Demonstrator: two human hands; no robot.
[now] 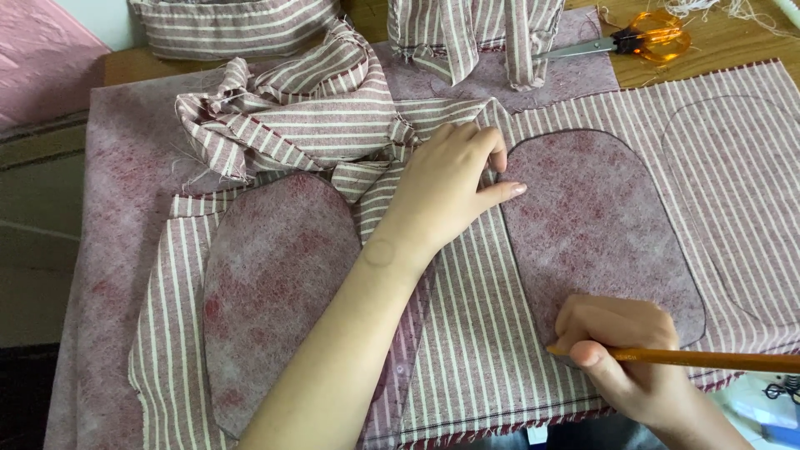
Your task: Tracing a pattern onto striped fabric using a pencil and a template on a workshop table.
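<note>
Fingers: I see the fingers point(583, 354) of my right hand point(621, 354) squeezed tight around an orange pencil point(708, 359).
Left hand: my left hand point(446, 187) lies flat with loose fingers. It grips nothing. It presses down on the striped cloth point(475, 333) right at the top edge of the oval shape point(596, 225).
Pencil: it lies almost flat. Its tip touches the low left edge of the oval shape. Its long end points off to the right.
Oval shape: it is fuzzy and dark pink. It lies on the striped cloth, between my two hands. A thin dark line runs around its edge.
Second oval: another fuzzy piece point(275, 283) lies to the left, partly under my left arm.
Drawn line: one more oval outline point(733, 208) is marked on the cloth at the far right.
Bunched cloth: a crumpled striped heap point(292, 112) sits just behind my left hand.
Scissors: a pair with orange handles point(646, 37) rests at the top, well apart from both hands.
Table: brown wood point(725, 37) shows at the top right.
</note>
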